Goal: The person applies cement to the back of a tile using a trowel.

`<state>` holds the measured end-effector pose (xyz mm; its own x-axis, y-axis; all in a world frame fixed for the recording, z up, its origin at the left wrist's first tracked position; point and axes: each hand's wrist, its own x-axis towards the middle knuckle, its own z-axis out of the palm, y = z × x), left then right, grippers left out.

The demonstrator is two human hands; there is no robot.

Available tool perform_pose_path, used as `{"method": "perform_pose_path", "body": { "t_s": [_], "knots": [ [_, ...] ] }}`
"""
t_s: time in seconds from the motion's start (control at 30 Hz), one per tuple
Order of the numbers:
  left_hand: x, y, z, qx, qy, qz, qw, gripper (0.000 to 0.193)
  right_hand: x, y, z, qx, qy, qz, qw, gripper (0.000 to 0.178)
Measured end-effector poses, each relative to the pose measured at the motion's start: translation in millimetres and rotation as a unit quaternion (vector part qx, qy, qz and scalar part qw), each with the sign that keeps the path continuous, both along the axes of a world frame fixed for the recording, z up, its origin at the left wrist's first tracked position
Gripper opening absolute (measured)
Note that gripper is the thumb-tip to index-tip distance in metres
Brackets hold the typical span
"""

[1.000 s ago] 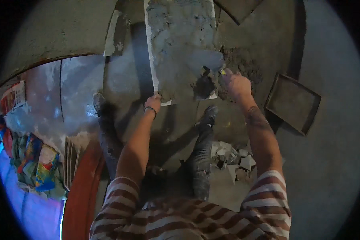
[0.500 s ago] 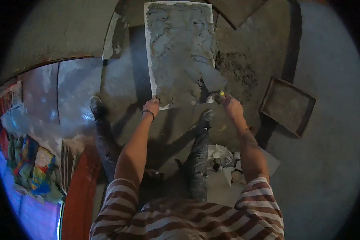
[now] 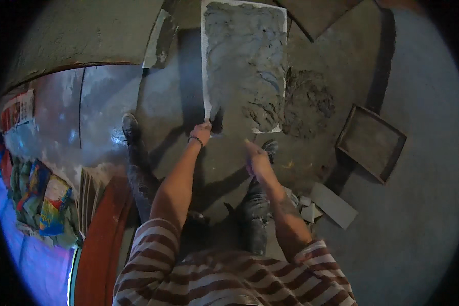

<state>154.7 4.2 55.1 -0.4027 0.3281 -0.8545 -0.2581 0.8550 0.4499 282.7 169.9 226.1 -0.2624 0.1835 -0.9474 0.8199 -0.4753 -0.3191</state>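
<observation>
A white panel [image 3: 205, 56], thickly coated with wet grey mortar [image 3: 245, 46], lies ahead of me. Closed on its near left corner is my left hand [image 3: 201, 132], with a dark bracelet at the wrist. My right hand [image 3: 257, 162], smeared by motion, is closed around the handle of a trowel just off the panel's near edge. The trowel's blade is too blurred to make out against the mortar. White panel shows bare along the left rim and the near right corner.
Right of the panel, loose mortar [image 3: 309, 104] is heaped on the floor. A shallow square tray [image 3: 372, 144] lies farther right. Pale offcuts [image 3: 333, 206] are beside my right leg. Crumpled bags [image 3: 51, 209] and a reddish-brown board [image 3: 104, 242] lie at left.
My right hand has swung left and toward me with the trowel, from the panel's near right corner. My left hand keeps hold of the corner. The whole view has shifted slightly.
</observation>
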Motion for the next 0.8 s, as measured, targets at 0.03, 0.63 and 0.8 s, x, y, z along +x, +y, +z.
{"method": "perform_pose_path", "body": {
  "t_s": [0.03,0.63,0.8],
  "knots": [
    [-1,-14,-4,-0.011,0.005,0.006,1.000,0.043,-2,-5,16,0.110,-0.014,0.124,0.986,0.028],
    [5,4,5,-0.054,0.028,-0.041,0.997,0.042,-45,113,52,0.502,-0.001,0.595,0.627,0.035],
    [12,21,13,-0.020,0.043,-0.034,0.998,0.041,-122,199,27,0.518,0.012,0.682,0.515,0.037]
  ]
}}
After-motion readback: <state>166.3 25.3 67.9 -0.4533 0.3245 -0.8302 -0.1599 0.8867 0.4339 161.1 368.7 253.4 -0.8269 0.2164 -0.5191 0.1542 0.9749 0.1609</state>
